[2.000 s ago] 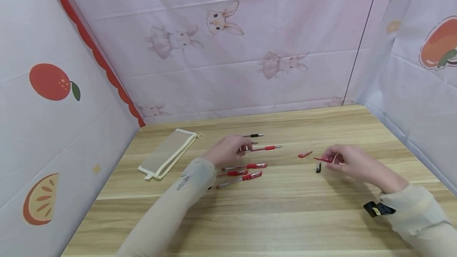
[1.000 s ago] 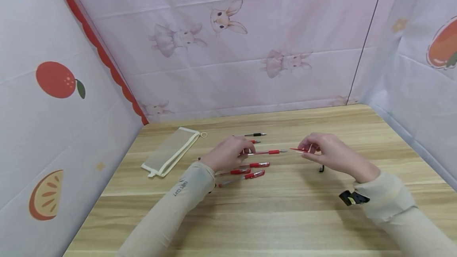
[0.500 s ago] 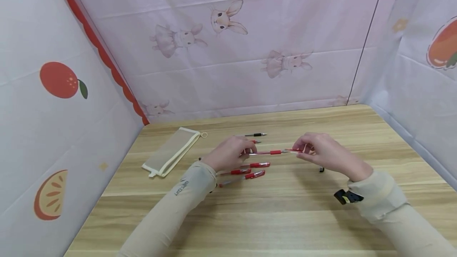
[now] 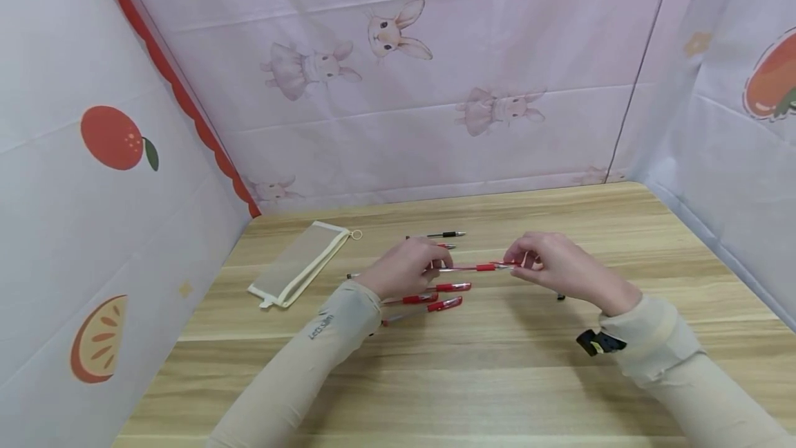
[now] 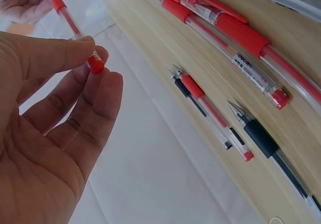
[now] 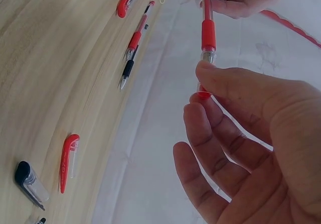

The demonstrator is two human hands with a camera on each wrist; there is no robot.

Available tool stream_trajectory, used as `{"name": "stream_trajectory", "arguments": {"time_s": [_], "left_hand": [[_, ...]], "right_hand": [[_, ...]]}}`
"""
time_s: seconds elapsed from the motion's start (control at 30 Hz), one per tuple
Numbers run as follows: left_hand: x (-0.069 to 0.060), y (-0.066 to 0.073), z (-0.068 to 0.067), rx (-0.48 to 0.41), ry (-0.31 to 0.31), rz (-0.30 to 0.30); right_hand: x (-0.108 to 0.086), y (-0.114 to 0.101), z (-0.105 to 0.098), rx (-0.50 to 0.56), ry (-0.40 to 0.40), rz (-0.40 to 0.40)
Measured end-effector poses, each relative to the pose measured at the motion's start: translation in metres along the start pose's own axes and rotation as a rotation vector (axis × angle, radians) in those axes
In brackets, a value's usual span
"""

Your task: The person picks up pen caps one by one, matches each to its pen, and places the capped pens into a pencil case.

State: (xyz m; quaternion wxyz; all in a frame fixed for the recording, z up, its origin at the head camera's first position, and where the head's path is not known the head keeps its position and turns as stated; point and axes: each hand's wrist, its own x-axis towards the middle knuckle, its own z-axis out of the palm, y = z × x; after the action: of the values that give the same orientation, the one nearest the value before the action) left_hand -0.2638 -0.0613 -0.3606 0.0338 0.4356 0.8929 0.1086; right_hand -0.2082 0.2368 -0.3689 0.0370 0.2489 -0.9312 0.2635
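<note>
My left hand [image 4: 404, 267] pinches the rear end of a red gel pen [image 6: 208, 35] between thumb and fingers, above the table. The pen lies nearly level, its metal tip pointing right. At the tip, my right hand [image 4: 562, 268] pinches a clear cap with a red end [image 6: 203, 95]. The tip sits at or inside the cap; how far in is hidden by the thumb. In the left wrist view, two capped red pens [image 5: 241, 33] lie near the left hand, with an uncapped red pen [image 5: 193, 86] and an uncapped black pen [image 5: 261, 138] farther along.
A pale mesh zip pouch [image 4: 292, 265] lies at the left of the wooden table [image 4: 497, 379]. A loose red cap [image 6: 67, 158] and a black cap [image 6: 30, 184] show in the right wrist view. Printed cloth walls [image 4: 398, 144] border the back and sides.
My right hand has moved left with the red cap, away from the loose caps, and brought it onto the pen's tip. My left hand stays nearly in place, still holding the pen.
</note>
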Motion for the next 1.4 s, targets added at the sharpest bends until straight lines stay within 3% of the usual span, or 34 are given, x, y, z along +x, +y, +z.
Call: {"name": "stream_trajectory", "arguments": {"time_s": [0.27, 1.03, 1.4], "left_hand": [[0.002, 0.002, -0.002, -0.003, 0.006, 0.023], [0.000, -0.002, 0.004, -0.055, 0.011, -0.053], [-0.001, -0.007, 0.005, -0.050, 0.035, 0.002]], "right_hand": [[0.003, 0.000, -0.002, 0.000, -0.003, -0.011], [0.009, -0.008, 0.009, -0.082, 0.084, -0.097], [0.011, -0.009, 0.015, -0.119, 0.101, -0.122]]}}
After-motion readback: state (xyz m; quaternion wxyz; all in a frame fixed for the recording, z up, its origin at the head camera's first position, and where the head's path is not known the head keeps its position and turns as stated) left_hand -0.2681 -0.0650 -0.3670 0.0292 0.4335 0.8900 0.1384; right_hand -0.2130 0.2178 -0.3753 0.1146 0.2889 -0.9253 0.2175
